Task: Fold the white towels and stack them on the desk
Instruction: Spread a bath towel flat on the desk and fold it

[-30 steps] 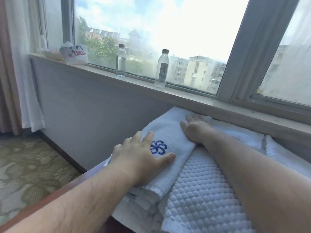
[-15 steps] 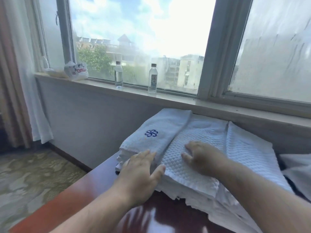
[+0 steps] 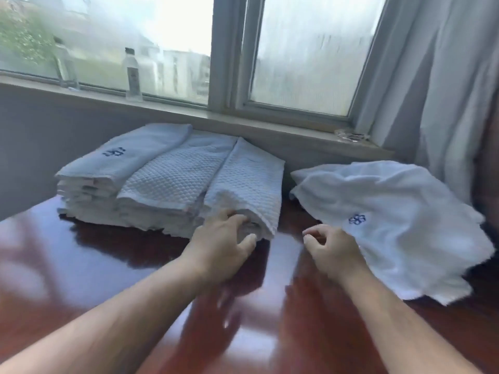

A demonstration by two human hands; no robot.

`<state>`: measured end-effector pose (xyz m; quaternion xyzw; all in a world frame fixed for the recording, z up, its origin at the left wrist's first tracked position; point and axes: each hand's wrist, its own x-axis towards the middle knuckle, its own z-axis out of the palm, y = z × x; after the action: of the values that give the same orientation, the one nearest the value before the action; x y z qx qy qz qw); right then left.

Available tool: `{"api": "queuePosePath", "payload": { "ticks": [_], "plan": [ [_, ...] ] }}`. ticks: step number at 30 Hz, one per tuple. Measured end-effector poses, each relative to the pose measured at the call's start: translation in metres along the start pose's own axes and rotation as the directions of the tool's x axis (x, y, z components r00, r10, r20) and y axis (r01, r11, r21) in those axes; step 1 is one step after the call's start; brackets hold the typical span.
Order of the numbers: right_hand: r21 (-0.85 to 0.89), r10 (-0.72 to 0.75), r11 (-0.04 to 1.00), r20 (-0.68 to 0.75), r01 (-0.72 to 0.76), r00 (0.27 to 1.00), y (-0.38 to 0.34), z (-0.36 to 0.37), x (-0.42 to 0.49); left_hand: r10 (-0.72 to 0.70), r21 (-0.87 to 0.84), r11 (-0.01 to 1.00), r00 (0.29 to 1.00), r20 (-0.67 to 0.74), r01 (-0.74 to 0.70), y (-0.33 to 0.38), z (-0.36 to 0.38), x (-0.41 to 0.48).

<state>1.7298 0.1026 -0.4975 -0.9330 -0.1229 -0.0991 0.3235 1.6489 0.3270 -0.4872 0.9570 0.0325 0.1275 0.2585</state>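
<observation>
- Squaring the folded stack point(image 3: 172, 179): left hand point(image 3: 221, 247) touches its near corner, fingers relaxed, gripping nothing; nudge edges flush w/ flat fingers, don't drag.
- Right hand point(image 3: 333, 248) loosely curled, holds nothing, just beside the unfolded towel point(image 3: 399, 217) to its right — prob. next to fold.
- Glossy red-brown surface point(image 3: 81, 265) below hands; windowsill w/ bottle point(image 3: 132, 74) beyond, curtain point(image 3: 437, 76) far right.

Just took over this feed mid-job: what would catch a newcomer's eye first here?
The stack of folded towels on the left of the dark red desk, below the window, with the left hand touching its near right corner. Right of it lies a crumpled white towel with a blue emblem, the right hand loosely curled at its near edge.
</observation>
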Motion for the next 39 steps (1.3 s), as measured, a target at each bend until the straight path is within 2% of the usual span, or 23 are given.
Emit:
{"api": "queuePosePath", "payload": {
  "ticks": [6, 10, 12, 17, 19, 21, 24, 25, 27, 29, 31, 34, 35, 36, 37, 38, 39],
  "plan": [
    [0.109, 0.185, 0.98, -0.197, -0.166, 0.963, 0.099, -0.022, -0.033, 0.01, 0.033, 0.999, 0.984, -0.179, -0.004, 0.07, 0.068, 0.009],
    [0.153, 0.216, 0.972, -0.3, -0.177, 0.929, 0.116, -0.031, -0.016, -0.089, -0.181, 0.983, 0.949, -0.301, 0.035, 0.095, 0.093, 0.009],
    [0.151, 0.204, 0.975, -0.318, -0.162, 0.926, 0.116, -0.035, -0.003, -0.088, -0.262, 0.965, 0.939, -0.333, -0.003, 0.104, 0.104, 0.009],
    [0.182, 0.167, 0.979, -0.446, -0.093, 0.879, 0.13, -0.036, 0.01, 0.156, -0.371, 0.905, 0.974, -0.163, -0.208, 0.116, 0.134, 0.031],
    [0.139, 0.13, 0.988, -0.485, -0.07, 0.865, 0.134, -0.035, 0.011, 0.196, -0.355, 0.905, 0.971, -0.136, -0.233, 0.114, 0.144, 0.052],
    [0.055, 0.1, 0.995, -0.525, -0.083, 0.845, 0.134, -0.034, 0.013, 0.184, -0.349, 0.916, 0.98, -0.08, -0.2, 0.115, 0.157, 0.069],
    [-0.041, 0.172, 0.964, -0.658, -0.263, 0.733, 0.138, -0.04, 0.018, 0.176, -0.342, 0.928, 0.983, 0.051, -0.148, 0.126, 0.181, 0.079],
    [-0.059, 0.219, 0.939, -0.659, -0.34, 0.719, 0.142, -0.044, 0.017, 0.189, -0.329, 0.931, 0.98, 0.066, -0.158, 0.128, 0.187, 0.08],
    [-0.086, 0.325, 0.89, -0.568, -0.448, 0.756, 0.155, -0.052, 0.017, 0.211, -0.346, 0.921, 0.976, 0.061, -0.178, 0.126, 0.193, 0.084],
    [-0.065, 0.343, 0.899, -0.512, -0.433, 0.788, 0.162, -0.055, 0.017, 0.205, -0.426, 0.888, 0.978, 0.035, -0.171, 0.117, 0.193, 0.09],
    [-0.023, 0.238, 0.954, -0.547, -0.299, 0.802, 0.159, -0.052, 0.017, 0.164, -0.552, 0.823, 0.987, 0.001, -0.136, 0.109, 0.189, 0.094],
    [-0.006, 0.031, 0.999, -0.61, -0.043, 0.791, 0.139, -0.047, 0.016, 0.054, -0.771, 0.636, 0.999, -0.003, -0.037, 0.11, 0.181, 0.095],
    [0.058, 0.01, 0.998, -0.575, 0.029, 0.818, 0.133, -0.047, 0.014, 0.014, -0.822, 0.569, 1.0, 0.027, 0.014, 0.111, 0.18, 0.095],
    [0.196, 0.026, 0.977, -0.49, 0.081, 0.871, 0.128, -0.048, 0.012, -0.012, -0.866, 0.496, 0.998, 0.069, 0.066, 0.113, 0.177, 0.095],
    [0.406, 0.061, 0.909, -0.35, 0.092, 0.935, 0.122, -0.049, 0.008, -0.032, -0.911, 0.394, 0.992, 0.118, 0.121, 0.115, 0.175, 0.095],
    [0.641, 0.085, 0.766, -0.178, 0.05, 0.98, 0.116, -0.05, 0.003, -0.031, -0.945, 0.275, 0.984, 0.177, 0.179, 0.115, 0.171, 0.094],
    [0.815, 0.082, 0.577, -0.005, -0.043, 0.997, 0.112, -0.051, -0.001, -0.011, -0.96, 0.149, 0.971, 0.239, 0.238, 0.115, 0.169, 0.095]
  ]
}}
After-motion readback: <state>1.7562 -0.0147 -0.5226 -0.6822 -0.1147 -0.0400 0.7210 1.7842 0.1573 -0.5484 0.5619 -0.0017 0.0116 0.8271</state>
